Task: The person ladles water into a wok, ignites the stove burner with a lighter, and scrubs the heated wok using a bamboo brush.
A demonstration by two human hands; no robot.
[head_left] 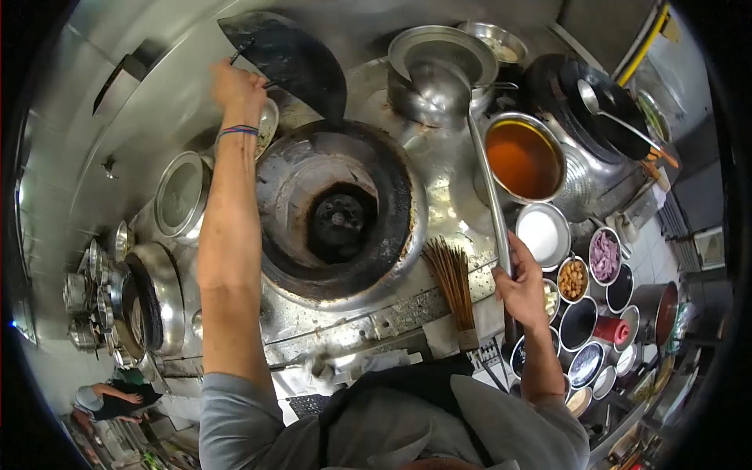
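My left hand is closed around the handle of a black wok, which is tipped up beside the steel back wall. Below the wok's lower edge sits the round burner ring, its blackened centre uncovered. My right hand grips the long metal shaft of a ladle. The ladle's bowl is at a steel pot with a strainer-like top at the back; whether it touches is unclear. A bamboo wok brush stands near the front edge, left of my right hand.
A pot of orange-red liquid and a bowl of white contents stand to the right. Beyond are several ingredient tubs, one with chopped purple onion. A second wok holds a spoon. Another person is at lower left.
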